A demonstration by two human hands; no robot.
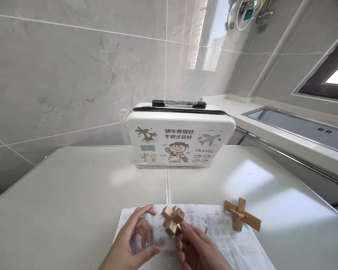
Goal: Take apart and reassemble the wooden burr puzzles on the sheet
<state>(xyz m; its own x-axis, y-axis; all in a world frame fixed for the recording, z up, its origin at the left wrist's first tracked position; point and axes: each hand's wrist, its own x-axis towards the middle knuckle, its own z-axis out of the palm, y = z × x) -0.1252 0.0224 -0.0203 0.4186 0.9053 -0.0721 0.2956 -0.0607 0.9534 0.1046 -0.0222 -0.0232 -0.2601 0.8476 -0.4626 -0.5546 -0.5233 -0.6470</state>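
Note:
My right hand (195,245) holds a small wooden interlocking puzzle (172,219) just above a printed instruction sheet (231,243), fingers closed round its lower part. My left hand (132,238) hovers beside the puzzle on the left, fingers curled loosely and apart, its fingertips close to the wood but holding nothing. A second wooden puzzle (241,215), made of crossed sticks, rests on the sheet's right side.
A white case (180,140) with cartoon travel pictures and a black handle stands at the back of the white table (67,195), against the tiled wall. A steel sink (298,125) lies in the counter to the right.

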